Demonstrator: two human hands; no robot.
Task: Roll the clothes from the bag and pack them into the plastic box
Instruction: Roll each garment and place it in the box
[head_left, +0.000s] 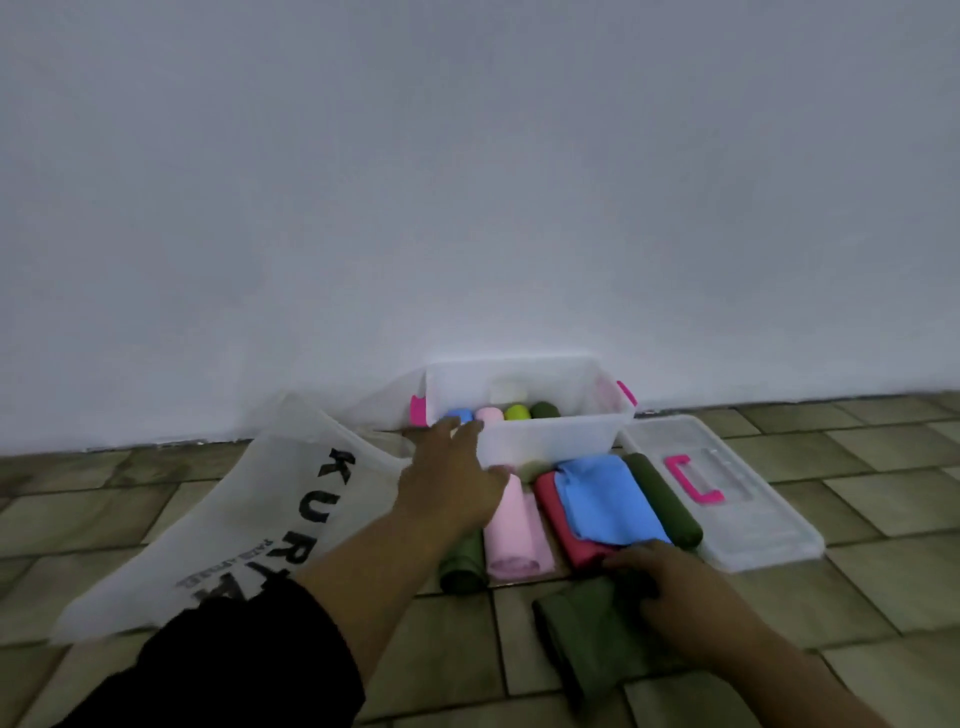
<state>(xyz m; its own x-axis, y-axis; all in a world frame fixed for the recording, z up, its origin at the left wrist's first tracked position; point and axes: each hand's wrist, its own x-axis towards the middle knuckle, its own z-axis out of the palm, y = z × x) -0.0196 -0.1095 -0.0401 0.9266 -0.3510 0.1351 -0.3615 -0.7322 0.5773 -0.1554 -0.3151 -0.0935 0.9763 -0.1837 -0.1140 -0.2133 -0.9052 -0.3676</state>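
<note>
A clear plastic box (545, 441) with pink latches stands against the wall. Inside lie a blue roll (460, 414), a pink roll (489, 414), a lime roll (517, 413) and a dark green roll (544, 410). My left hand (452, 478) stretches palm down to the box's near left corner, fingers extended at the rim, holding nothing that I can see. My right hand (670, 587) grips the edge of a dark green cloth (587, 634) lying on the floor in front of me. The white bag (249, 519) with black letters lies flat at the left.
Between the box and me lie a pink roll (511, 530), a dark green roll (462, 566), a magenta cloth (566, 525) under a folded blue cloth (602, 499), and another dark green roll (665, 499). The clear lid (753, 519) lies on the tiled floor at the right.
</note>
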